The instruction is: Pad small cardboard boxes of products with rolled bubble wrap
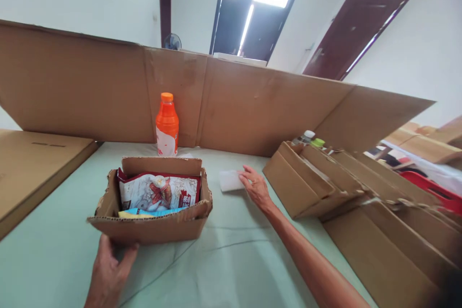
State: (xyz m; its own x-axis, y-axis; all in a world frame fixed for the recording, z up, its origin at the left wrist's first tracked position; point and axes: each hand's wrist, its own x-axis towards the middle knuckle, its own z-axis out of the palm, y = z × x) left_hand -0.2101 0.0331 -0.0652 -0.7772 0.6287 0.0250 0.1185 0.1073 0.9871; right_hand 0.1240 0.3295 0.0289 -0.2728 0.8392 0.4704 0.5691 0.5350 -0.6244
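Along the near side of an open box [155, 232], we rest our left hand [111, 269], thumb spread from fingers. Packets [160, 190] lie inside. Right of it, our right hand [257, 187] touches white paper [229, 181] on the table [216, 274]; fingers bent, pinching or not we cannot tell. Beyond: orange bottle [167, 122], upright, before a cardboard screen [267, 110].

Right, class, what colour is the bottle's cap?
The bottle's cap is orange, seen in the head view.
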